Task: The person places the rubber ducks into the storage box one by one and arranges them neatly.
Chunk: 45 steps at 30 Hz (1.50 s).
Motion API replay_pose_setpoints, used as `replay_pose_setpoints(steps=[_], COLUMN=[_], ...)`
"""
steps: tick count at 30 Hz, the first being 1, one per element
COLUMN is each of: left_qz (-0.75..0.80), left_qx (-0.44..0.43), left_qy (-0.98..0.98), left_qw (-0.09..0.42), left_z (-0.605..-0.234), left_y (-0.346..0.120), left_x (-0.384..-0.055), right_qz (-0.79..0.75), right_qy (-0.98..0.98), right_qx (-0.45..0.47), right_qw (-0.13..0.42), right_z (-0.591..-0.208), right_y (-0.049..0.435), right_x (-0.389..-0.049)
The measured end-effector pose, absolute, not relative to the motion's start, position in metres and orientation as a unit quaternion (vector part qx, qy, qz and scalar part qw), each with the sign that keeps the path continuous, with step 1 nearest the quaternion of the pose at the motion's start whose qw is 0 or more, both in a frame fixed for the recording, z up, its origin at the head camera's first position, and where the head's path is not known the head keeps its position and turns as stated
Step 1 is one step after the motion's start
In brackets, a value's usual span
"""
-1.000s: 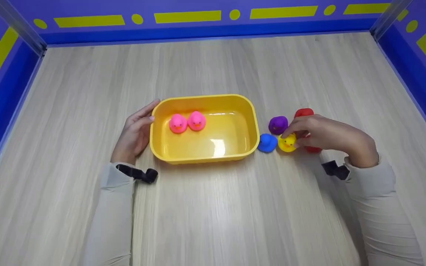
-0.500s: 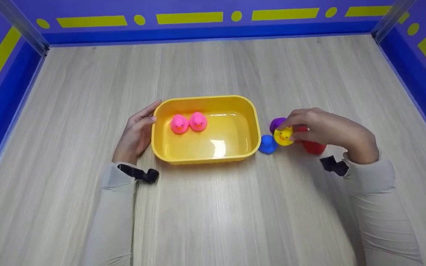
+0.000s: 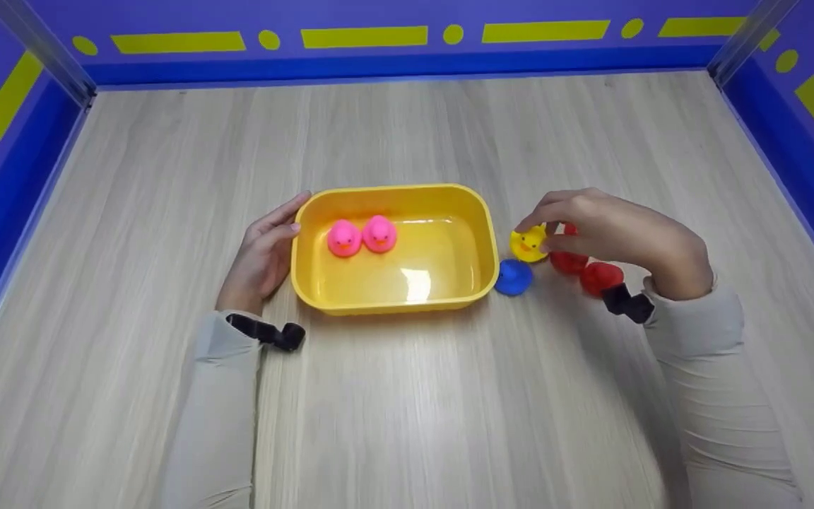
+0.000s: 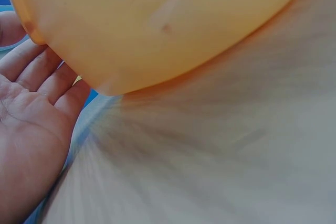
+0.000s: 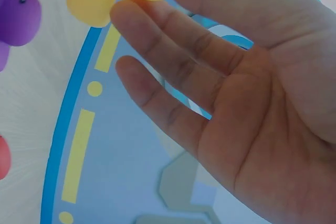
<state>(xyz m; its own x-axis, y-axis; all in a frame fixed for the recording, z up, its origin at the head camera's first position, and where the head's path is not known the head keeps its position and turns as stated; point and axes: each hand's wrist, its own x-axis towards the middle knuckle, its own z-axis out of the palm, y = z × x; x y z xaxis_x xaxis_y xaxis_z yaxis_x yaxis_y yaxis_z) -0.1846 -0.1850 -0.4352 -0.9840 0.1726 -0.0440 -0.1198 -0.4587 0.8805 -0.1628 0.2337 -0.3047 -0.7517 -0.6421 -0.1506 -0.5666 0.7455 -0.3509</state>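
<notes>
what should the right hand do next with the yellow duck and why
Probably carry the yellow rubber duck left, over the yellow tub: the right hand pinches it just beyond the tub's right rim, and two pink rubber ducks sit inside.

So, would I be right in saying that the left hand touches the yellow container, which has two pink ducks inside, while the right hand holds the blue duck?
Not quite: the head view shows the right hand holding the yellow duck, while the blue duck sits beside the yellow container. The left hand does touch that container, with two pink ducks inside.
</notes>
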Motion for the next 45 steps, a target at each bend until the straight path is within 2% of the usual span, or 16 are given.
replay_pose_setpoints(steps=[6,17,32,45], left_qz=[0.855,0.857,0.851,0.855], left_qx=[0.028,0.030,0.028,0.031], left_qy=[0.510,0.507,0.519,0.511], left_qw=[0.084,0.088,0.077,0.078], left_z=[-0.436,-0.439,-0.436,-0.436], left_y=[-0.185,-0.185,-0.184,-0.185], left_x=[-0.185,-0.185,-0.184,-0.184], right_qz=[-0.138,-0.135,-0.136,-0.147], right_qy=[0.928,0.921,0.905,0.896], right_qx=[-0.315,-0.344,-0.377,-0.377], right_qw=[0.141,0.124,0.142,0.182], right_z=[-0.302,-0.296,-0.290,-0.293], right_y=[0.224,0.206,0.174,0.147], right_x=[-0.166,-0.170,-0.179,-0.194])
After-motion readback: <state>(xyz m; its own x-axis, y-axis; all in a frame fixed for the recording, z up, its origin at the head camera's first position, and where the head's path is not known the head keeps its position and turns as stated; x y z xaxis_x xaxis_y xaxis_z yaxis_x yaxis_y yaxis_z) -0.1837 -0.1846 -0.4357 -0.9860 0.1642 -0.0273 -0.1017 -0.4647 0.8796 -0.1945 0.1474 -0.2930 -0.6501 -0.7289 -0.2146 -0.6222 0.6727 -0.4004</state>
